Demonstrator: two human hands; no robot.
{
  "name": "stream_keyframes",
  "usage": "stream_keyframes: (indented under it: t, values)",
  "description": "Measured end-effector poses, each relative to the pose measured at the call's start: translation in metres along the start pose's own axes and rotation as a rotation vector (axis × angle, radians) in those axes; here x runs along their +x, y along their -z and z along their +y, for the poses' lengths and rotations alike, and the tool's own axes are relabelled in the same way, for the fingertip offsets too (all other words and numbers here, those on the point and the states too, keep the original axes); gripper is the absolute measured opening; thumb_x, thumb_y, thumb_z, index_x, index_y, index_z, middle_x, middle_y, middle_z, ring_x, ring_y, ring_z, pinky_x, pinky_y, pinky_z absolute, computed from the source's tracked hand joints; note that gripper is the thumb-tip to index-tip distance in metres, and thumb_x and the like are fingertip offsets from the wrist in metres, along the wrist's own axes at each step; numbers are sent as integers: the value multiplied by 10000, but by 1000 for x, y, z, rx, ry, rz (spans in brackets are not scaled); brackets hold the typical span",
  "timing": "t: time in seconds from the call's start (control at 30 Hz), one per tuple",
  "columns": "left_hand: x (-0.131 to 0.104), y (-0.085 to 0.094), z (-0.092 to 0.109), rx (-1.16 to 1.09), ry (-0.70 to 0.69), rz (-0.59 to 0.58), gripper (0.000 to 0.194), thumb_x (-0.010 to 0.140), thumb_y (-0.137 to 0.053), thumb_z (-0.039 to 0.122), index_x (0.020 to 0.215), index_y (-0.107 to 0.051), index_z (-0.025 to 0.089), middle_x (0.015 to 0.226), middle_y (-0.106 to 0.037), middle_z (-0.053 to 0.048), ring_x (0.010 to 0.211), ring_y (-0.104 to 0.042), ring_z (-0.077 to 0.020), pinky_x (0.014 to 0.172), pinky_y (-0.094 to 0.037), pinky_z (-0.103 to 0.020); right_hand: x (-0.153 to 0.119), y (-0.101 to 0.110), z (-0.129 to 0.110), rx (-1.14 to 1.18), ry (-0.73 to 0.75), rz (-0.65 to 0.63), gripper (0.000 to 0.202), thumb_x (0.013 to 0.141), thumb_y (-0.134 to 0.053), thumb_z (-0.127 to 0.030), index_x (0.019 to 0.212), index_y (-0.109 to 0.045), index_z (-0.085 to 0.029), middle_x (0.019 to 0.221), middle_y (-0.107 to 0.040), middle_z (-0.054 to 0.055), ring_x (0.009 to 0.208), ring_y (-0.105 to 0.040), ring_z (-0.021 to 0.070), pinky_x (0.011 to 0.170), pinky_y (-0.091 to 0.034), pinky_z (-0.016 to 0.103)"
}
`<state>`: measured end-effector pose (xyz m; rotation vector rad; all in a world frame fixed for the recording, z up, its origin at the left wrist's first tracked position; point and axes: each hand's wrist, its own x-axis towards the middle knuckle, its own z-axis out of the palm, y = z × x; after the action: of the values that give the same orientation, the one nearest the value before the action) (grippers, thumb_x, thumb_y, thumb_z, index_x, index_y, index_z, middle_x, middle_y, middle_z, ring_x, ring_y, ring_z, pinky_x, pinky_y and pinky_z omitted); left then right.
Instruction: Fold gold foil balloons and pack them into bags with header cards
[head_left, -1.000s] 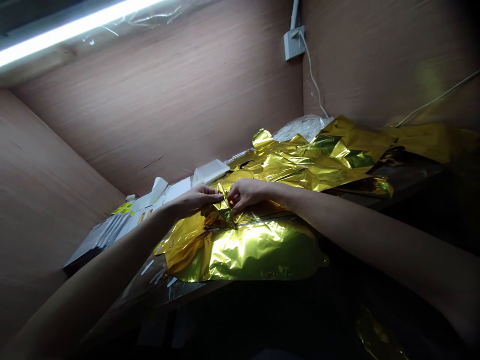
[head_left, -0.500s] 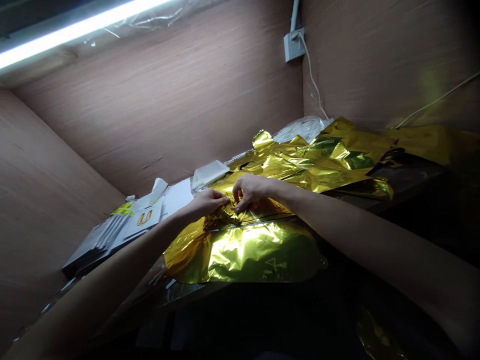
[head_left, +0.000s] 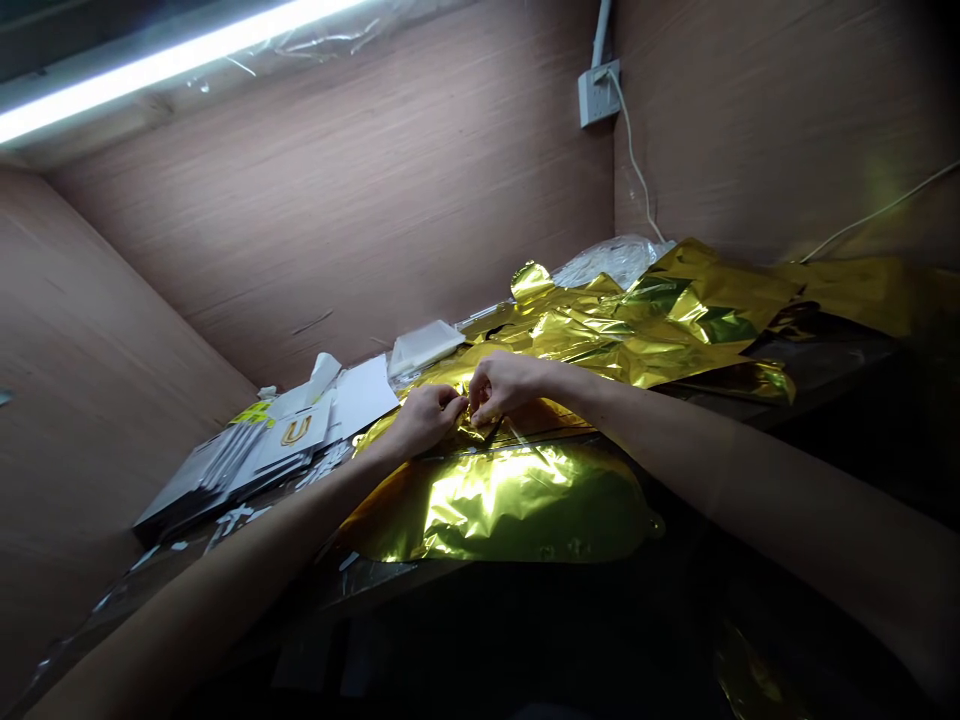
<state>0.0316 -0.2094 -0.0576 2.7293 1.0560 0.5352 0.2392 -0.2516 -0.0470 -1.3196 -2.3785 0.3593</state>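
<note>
A flat gold foil balloon [head_left: 517,505] lies across the front edge of the table, a small tab showing at its right end. My left hand [head_left: 429,415] is closed, thumb and fingers pinching the crumpled foil at the balloon's upper part. Right beside it my right hand [head_left: 499,388] is also closed in a pinch on the same foil, its fingertips almost touching the left ones. What lies exactly between the fingertips is too small to make out. Behind the hands a heap of more gold foil balloons [head_left: 637,325] spreads to the right.
At left stand stacked white cards or packets [head_left: 247,450], one with a gold U-shaped print. White sheets [head_left: 364,395] and a clear plastic packet [head_left: 426,347] lie behind. Crumpled clear plastic [head_left: 607,262] sits at the back, below a wall socket [head_left: 598,95] with a cable.
My left hand has shifted slightly right, its fingers curling closer to my right hand. The foil between them is gathered differently. The whole view has moved a little.
</note>
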Motion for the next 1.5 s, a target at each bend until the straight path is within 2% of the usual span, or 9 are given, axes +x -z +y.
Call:
stream_keyframes:
  t: [0.27,0.4,0.5,0.57,0.7,0.9,1.1,1.3,1.5]
  values:
    - [1,-1,2,33,8,11,331,925,-530,358,709,-685,162,642,-658,-24,589,-530,-149,579,-344,-287,6,-9,-8,-71,-132,49,356,734,-820,-535,864,-783,-205,742,-708,18,680,-587,152,578,-344,249]
    - [-3,0,-3,21,22,98,287,870,-655,371,1029,-714,140,858,-736,-65,737,-646,-197,672,-463,-303,7,-11,-11,-73,-161,17,386,725,-840,-535,901,-766,-200,762,-704,20,719,-607,168,591,-360,252]
    - [-11,1,-8,87,-89,278,476,805,-774,348,1211,-659,127,1025,-715,-107,864,-673,-238,770,-535,-365,6,-11,-12,-45,-181,0,412,720,-842,-555,921,-760,-205,779,-708,23,730,-615,175,607,-377,260]
    - [-17,3,-9,141,-259,340,284,854,-757,326,1087,-717,169,1070,-704,-109,930,-673,-246,825,-555,-400,6,-11,-11,-38,-193,0,430,709,-844,-570,924,-760,-207,772,-705,25,720,-612,176,607,-376,268]
    - [-35,10,-8,150,-583,182,185,988,-579,208,933,-755,201,996,-762,-67,949,-699,-214,856,-591,-386,7,-11,-9,-40,-188,1,445,697,-843,-582,918,-765,-204,753,-694,24,706,-597,177,592,-358,277]
    - [-61,20,-1,166,-710,48,375,1000,-453,120,1297,-676,169,1290,-725,-103,1230,-672,-226,1082,-549,-421,10,-13,-5,-39,-173,4,441,672,-854,-574,898,-771,-204,748,-696,28,690,-593,175,578,-357,278]
    - [-72,28,18,232,-597,-198,467,1025,-406,200,1472,-523,132,1527,-529,-132,1416,-510,-236,1211,-406,-416,7,-10,-7,-115,-147,27,447,707,-831,-567,967,-782,-207,847,-729,56,799,-639,218,646,-411,287]
    - [-78,31,17,209,-519,-314,613,1063,-395,462,1569,-380,117,1649,-323,-157,1520,-338,-300,1256,-285,-474,11,0,-22,-204,-312,26,840,645,-865,-604,1341,-647,-186,1223,-698,142,1064,-635,312,844,-493,352]
    - [-83,31,9,160,-505,-361,850,994,-437,655,1636,-229,138,1699,-114,-161,1572,-166,-333,1272,-178,-497,26,16,-36,-235,-499,-162,545,635,-854,-603,919,-764,-147,889,-706,88,840,-638,244,676,-459,301]
